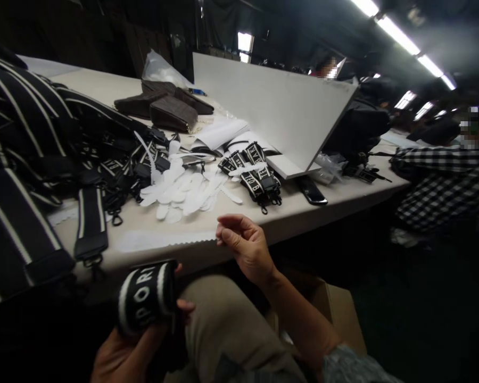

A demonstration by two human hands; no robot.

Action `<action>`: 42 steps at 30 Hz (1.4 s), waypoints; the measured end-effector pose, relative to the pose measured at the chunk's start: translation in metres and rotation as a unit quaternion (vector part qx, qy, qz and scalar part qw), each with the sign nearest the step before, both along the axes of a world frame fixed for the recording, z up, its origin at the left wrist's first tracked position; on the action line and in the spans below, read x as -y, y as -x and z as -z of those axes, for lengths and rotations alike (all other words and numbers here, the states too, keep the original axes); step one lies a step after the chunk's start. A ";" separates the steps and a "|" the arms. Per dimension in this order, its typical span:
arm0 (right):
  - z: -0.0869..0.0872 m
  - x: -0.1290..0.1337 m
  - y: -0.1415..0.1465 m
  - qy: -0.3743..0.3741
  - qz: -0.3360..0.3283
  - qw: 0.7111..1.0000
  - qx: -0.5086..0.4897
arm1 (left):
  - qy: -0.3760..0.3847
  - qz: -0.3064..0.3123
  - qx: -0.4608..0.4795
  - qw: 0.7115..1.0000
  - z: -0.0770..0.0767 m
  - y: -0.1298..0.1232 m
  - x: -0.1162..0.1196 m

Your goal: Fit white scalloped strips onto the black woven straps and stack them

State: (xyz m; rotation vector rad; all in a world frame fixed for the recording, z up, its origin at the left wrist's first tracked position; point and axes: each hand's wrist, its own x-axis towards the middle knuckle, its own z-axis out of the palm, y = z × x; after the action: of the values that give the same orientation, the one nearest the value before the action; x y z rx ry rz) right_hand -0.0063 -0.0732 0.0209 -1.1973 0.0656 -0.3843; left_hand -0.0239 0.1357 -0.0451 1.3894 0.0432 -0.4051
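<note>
Near left, below the table (291, 223) edge, my left hand (133, 348) had its fingers clamped around the rolled strap (143, 298), lettering outward! Up to the right, my right hand (247, 250) pinched thumb and fingertips together, seemingly on the end of a toothed white strip (155, 242). Danger here, I judged: a slack left grip could spring the roll loose; a shallow pinch could drop the strip.
</note>
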 end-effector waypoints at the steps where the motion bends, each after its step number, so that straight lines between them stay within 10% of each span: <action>1: 0.011 -0.003 0.008 0.002 -0.015 1.000 -0.018 | 0.001 0.012 -0.007 1.000 0.001 -0.001 0.001; 13: 0.079 0.004 0.074 0.131 -0.133 0.969 -0.164 | -0.107 0.112 0.057 0.986 0.018 0.013 0.006; 19: 0.105 0.006 0.092 0.256 -0.068 0.954 -0.137 | -0.122 0.186 0.117 0.968 0.044 0.037 0.018; 24: 0.107 0.008 0.106 0.373 -0.035 0.906 -0.198 | -0.076 0.172 -0.087 0.978 0.062 0.050 0.024; 33: 0.108 0.009 0.110 0.201 -0.188 0.921 -0.277 | 0.039 0.116 -0.265 0.956 0.062 0.049 0.018; 42: 0.102 0.005 0.127 0.156 -0.132 0.916 -0.346 | -0.111 0.157 -0.035 0.981 0.063 0.039 0.022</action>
State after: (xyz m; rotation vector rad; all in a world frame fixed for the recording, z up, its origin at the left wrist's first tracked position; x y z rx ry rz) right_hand -0.1329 -0.0781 -0.0812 -1.5918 0.4646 0.2967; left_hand -0.0633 0.1139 -0.1079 1.6064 -0.0767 -0.7314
